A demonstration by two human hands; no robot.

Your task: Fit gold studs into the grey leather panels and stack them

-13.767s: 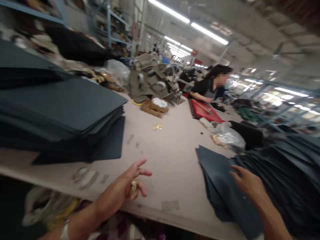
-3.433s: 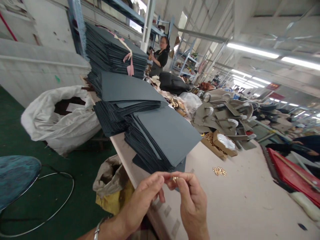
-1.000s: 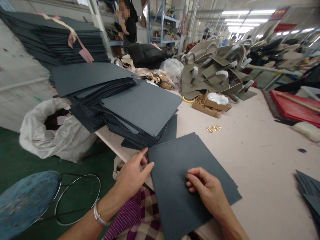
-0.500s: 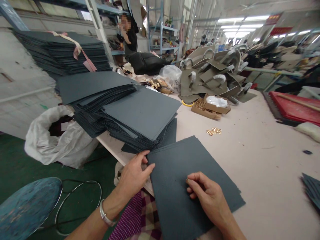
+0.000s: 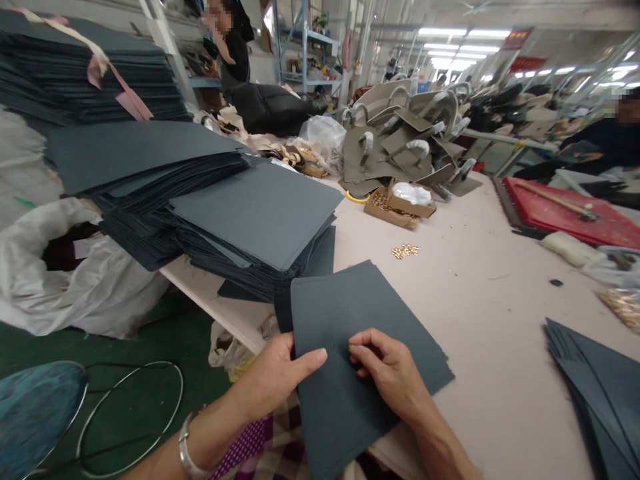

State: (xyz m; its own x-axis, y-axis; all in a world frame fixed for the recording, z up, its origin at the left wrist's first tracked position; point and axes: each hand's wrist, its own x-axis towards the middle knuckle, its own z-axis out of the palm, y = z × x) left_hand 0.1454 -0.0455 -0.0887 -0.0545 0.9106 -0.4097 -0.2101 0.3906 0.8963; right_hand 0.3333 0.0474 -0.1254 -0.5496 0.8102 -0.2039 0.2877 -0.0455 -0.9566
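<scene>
A few dark grey-green sheets (image 5: 345, 300) lie together in front of me, near edge over my lap. My left hand (image 5: 280, 373) grips their left edge, thumb on top and fingers underneath. Over the middle of the top sheet, my right hand (image 5: 383, 363) is closed in a pinch; whatever sits between its fingertips is too small to make out. A small heap of gold-coloured metal pieces (image 5: 405, 251) lies on the table beyond the sheets. To the left rises a thick stack of similar dark sheets (image 5: 260, 207).
Cardboard boxes (image 5: 395, 210) hold more gold pieces and a plastic bag. Olive bag panels with wrapped handles (image 5: 395, 133) are piled behind. A hammer (image 5: 560, 200) rests on a red board (image 5: 605, 217). More dark sheets (image 5: 600, 380) lie right. A stool (image 5: 40, 413) stands left.
My left hand has gone from touching the sheets' corner to gripping their left edge, fingers beneath. The sheets sit slightly turned and lifted. My right hand stays pinched; the view has shifted right.
</scene>
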